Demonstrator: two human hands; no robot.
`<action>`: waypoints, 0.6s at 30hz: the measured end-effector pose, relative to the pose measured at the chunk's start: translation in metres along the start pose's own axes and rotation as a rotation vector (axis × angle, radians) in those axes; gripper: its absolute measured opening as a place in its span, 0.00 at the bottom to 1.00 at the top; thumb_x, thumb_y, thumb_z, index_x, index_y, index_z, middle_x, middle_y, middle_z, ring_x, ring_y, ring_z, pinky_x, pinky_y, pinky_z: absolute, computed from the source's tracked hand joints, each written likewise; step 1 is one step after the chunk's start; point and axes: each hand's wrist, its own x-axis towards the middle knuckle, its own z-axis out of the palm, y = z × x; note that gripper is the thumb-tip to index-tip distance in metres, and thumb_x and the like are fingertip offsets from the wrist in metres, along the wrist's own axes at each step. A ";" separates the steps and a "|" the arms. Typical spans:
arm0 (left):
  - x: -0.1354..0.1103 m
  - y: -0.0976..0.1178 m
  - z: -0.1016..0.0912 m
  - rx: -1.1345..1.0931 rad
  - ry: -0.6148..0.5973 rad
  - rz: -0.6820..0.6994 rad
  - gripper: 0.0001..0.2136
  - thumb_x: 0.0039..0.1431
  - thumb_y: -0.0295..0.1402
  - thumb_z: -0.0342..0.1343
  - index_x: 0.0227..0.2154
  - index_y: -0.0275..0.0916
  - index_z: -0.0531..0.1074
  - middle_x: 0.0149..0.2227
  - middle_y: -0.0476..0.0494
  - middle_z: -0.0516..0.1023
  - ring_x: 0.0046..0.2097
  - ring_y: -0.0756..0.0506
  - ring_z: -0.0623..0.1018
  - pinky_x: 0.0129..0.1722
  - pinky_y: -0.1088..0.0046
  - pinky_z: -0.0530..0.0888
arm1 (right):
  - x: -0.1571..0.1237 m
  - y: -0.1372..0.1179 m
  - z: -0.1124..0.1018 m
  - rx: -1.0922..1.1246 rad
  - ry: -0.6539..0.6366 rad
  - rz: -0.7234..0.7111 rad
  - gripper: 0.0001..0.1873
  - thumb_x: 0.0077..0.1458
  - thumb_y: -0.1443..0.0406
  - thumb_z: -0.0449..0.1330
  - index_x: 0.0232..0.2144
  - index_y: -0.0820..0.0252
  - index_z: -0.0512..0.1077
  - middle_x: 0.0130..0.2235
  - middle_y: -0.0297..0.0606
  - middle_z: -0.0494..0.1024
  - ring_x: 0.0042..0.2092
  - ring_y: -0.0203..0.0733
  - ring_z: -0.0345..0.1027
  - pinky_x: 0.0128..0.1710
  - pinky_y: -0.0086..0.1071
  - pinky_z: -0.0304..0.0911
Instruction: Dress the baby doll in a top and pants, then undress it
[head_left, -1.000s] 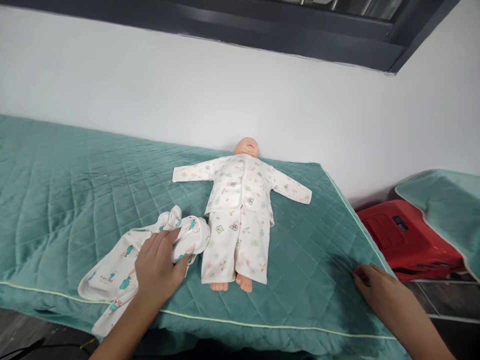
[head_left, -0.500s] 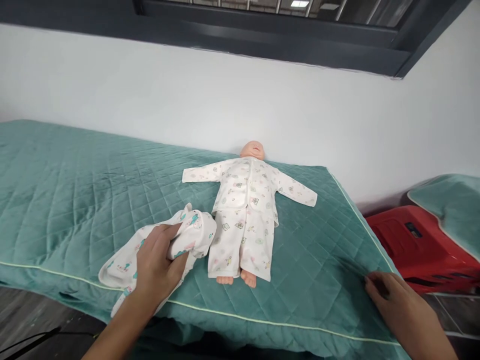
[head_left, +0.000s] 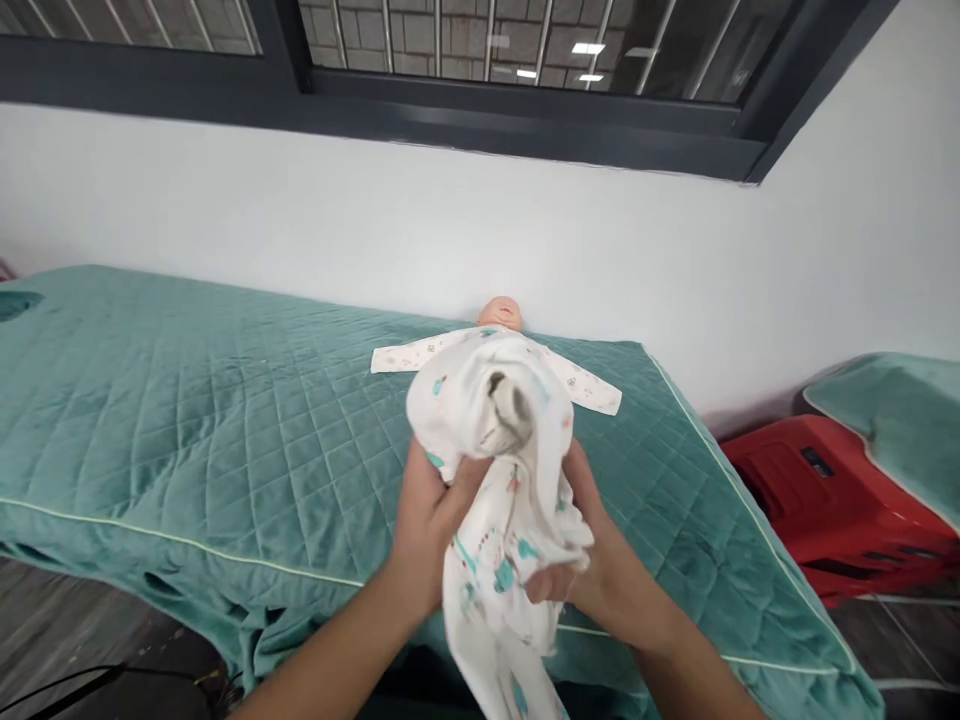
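Observation:
Both my hands hold a bunched white baby garment (head_left: 491,470) with teal prints up in front of me, above the bed's near edge. My left hand (head_left: 424,525) grips its left side, fingers closed into the cloth. My right hand (head_left: 581,555) clutches its lower right folds. Behind the garment lies a baby doll (head_left: 501,313) in white printed pyjamas, on its back with its head against the wall. Only its head and spread sleeves show; the held garment hides its body and legs.
A teal quilted cover (head_left: 187,420) lies over the long bed along the white wall, under a dark-framed window (head_left: 480,60). A red plastic stool (head_left: 832,500) stands on the floor to the right, next to another teal-covered surface (head_left: 892,420).
My left hand lifted the garment off the bed to the middle. My right hand left the bed's right edge and took hold of the garment too. The view tilted up.

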 end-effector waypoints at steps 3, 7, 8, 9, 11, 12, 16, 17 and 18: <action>0.004 -0.002 0.009 0.002 -0.091 -0.028 0.27 0.62 0.50 0.57 0.60 0.44 0.67 0.62 0.42 0.72 0.66 0.38 0.67 0.67 0.61 0.63 | 0.016 -0.005 0.013 0.072 0.053 0.044 0.50 0.50 0.50 0.71 0.68 0.46 0.52 0.64 0.42 0.68 0.62 0.52 0.66 0.59 0.44 0.67; 0.004 -0.003 0.004 0.004 -0.207 -0.199 0.26 0.65 0.53 0.51 0.60 0.46 0.68 0.64 0.43 0.71 0.68 0.38 0.65 0.66 0.62 0.66 | 0.028 0.003 0.016 0.135 0.148 0.085 0.33 0.54 0.55 0.69 0.59 0.50 0.65 0.55 0.40 0.77 0.55 0.50 0.72 0.53 0.43 0.70; 0.003 -0.004 0.002 0.007 -0.231 -0.229 0.26 0.66 0.53 0.50 0.60 0.46 0.68 0.63 0.43 0.71 0.68 0.38 0.66 0.65 0.62 0.67 | 0.028 0.003 0.012 0.141 0.176 0.090 0.32 0.53 0.55 0.69 0.58 0.51 0.66 0.53 0.40 0.79 0.53 0.50 0.73 0.51 0.43 0.71; 0.003 -0.006 0.000 0.006 -0.255 -0.237 0.25 0.66 0.53 0.50 0.61 0.47 0.68 0.64 0.44 0.71 0.67 0.38 0.67 0.64 0.62 0.68 | 0.027 0.002 0.005 0.123 0.218 0.082 0.32 0.53 0.55 0.69 0.57 0.52 0.67 0.51 0.39 0.79 0.51 0.50 0.74 0.49 0.42 0.72; 0.003 -0.011 -0.007 -0.009 -0.278 -0.180 0.25 0.66 0.52 0.51 0.61 0.48 0.67 0.64 0.44 0.71 0.66 0.39 0.68 0.64 0.61 0.68 | 0.023 -0.009 -0.017 0.007 0.340 0.028 0.32 0.51 0.55 0.70 0.56 0.53 0.68 0.49 0.39 0.80 0.47 0.49 0.75 0.46 0.42 0.72; 0.005 -0.015 -0.011 -0.012 -0.265 -0.138 0.24 0.66 0.51 0.52 0.61 0.48 0.67 0.63 0.44 0.71 0.65 0.39 0.69 0.64 0.60 0.68 | 0.020 -0.018 -0.031 -0.093 0.418 -0.016 0.31 0.50 0.55 0.71 0.55 0.53 0.69 0.48 0.40 0.79 0.46 0.49 0.75 0.45 0.42 0.72; 0.016 -0.030 -0.027 0.001 -0.115 -0.094 0.19 0.66 0.47 0.54 0.55 0.45 0.70 0.57 0.42 0.77 0.61 0.40 0.73 0.63 0.58 0.67 | 0.006 -0.051 -0.101 -0.597 0.876 -0.187 0.33 0.45 0.55 0.71 0.53 0.54 0.71 0.47 0.41 0.78 0.44 0.52 0.73 0.45 0.46 0.69; 0.019 -0.033 -0.030 -0.003 -0.078 -0.105 0.18 0.65 0.47 0.55 0.53 0.44 0.71 0.55 0.42 0.78 0.60 0.40 0.74 0.61 0.58 0.68 | 0.002 -0.053 -0.117 -0.709 0.968 -0.200 0.33 0.45 0.55 0.71 0.54 0.53 0.71 0.49 0.43 0.76 0.46 0.54 0.72 0.47 0.47 0.68; 0.022 -0.035 -0.032 -0.010 -0.050 -0.113 0.18 0.64 0.47 0.56 0.51 0.43 0.72 0.54 0.41 0.78 0.58 0.40 0.75 0.60 0.59 0.69 | -0.002 -0.048 -0.130 -0.798 1.034 -0.181 0.33 0.46 0.54 0.70 0.54 0.53 0.70 0.51 0.45 0.75 0.48 0.55 0.72 0.48 0.47 0.67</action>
